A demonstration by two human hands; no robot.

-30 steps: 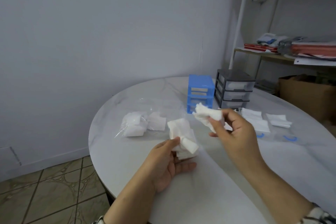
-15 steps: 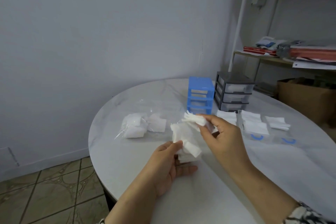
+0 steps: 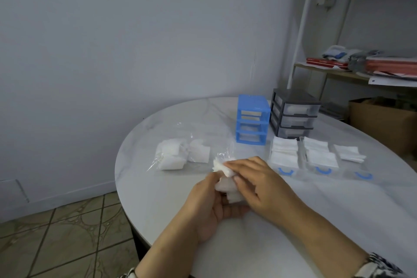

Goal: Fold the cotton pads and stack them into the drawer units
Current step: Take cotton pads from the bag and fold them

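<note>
A bunch of white cotton pads (image 3: 225, 178) is pinched between the left hand (image 3: 211, 206) and right hand (image 3: 259, 184) above the table (image 3: 248, 253), in front of the blue drawer unit (image 3: 252, 119), with the grey drawer unit (image 3: 293, 115) just right of it and 3 clear drawers (image 3: 320, 160) of pads before that.

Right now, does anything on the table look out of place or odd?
Only the blue drawer unit: its frame slots are empty, and three clear drawers lie out on the table, holding cotton pads.
</note>
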